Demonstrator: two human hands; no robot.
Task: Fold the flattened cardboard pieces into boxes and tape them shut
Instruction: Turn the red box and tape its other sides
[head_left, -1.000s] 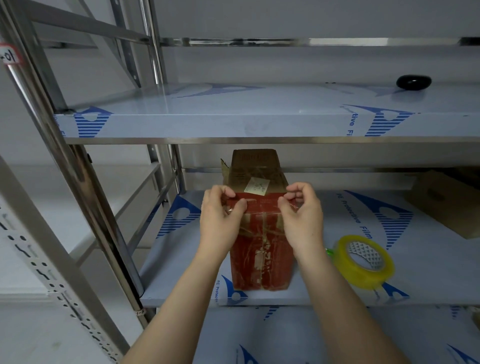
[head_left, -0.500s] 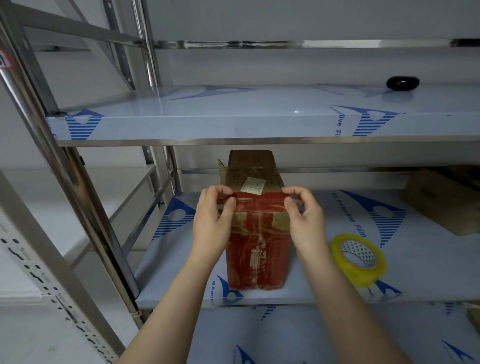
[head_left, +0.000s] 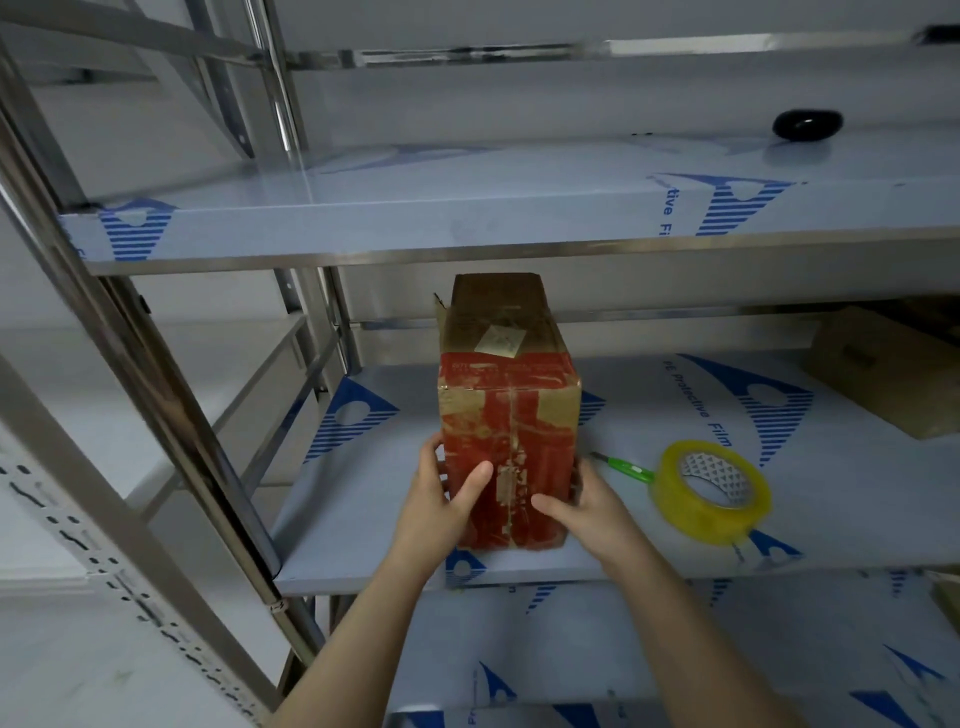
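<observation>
Box (head_left: 509, 415) upright on middle shelf (head_left: 363, 519), frame center. Left hand (head_left: 441, 504) and right hand (head_left: 587, 504) clasp its lower sides, thumbs across red front. Tape roll (head_left: 711, 491) lower right, apart.

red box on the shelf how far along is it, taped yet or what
Done: the red box is folded up, and glossy tape covers the seam on its near face. In hand: the left hand and right hand grip its lower sides. Left: a flap sticks out at the far end, so that end probably needs taping; the tape roll lies idle beside it.
</observation>
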